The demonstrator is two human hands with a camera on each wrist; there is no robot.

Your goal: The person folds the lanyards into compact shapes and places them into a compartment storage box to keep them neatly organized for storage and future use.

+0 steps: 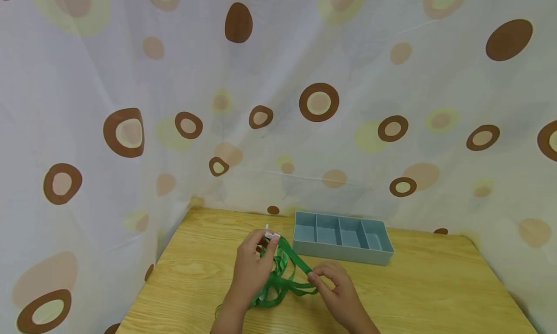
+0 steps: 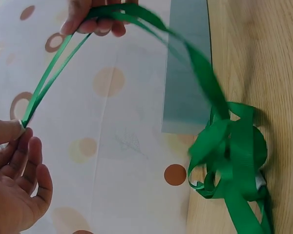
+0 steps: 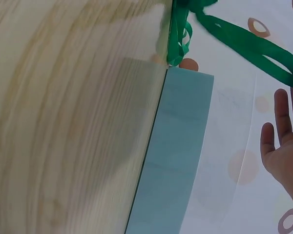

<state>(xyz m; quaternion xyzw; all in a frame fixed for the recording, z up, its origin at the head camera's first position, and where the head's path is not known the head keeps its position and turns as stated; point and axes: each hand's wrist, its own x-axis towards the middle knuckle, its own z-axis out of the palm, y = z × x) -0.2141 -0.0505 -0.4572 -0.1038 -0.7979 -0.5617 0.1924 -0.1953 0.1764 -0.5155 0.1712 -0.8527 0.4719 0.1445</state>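
A long green ribbon [image 1: 297, 256] stretches between the two hands above the table. My left hand [image 1: 254, 264] pinches its upper end, at a small white piece [image 1: 272, 235]. Further along the ribbon, my right hand [image 1: 341, 293] grips it between thumb and fingers. In the left wrist view two narrow strands [image 2: 51, 80] run side by side from the left hand [image 2: 19, 175] to the right hand [image 2: 95, 17]. Beyond the right hand the ribbon drops in an arc to a loose, tangled green heap [image 2: 234, 151] on the table. Part of that heap is hidden behind the left hand in the head view.
A blue-grey tray [image 1: 344, 253] with several compartments in a row stands at the back of the wooden table [image 1: 435, 285], right of the ribbon heap. A white curtain [image 1: 278, 73] with brown and yellow spots hangs behind the table and along its sides.
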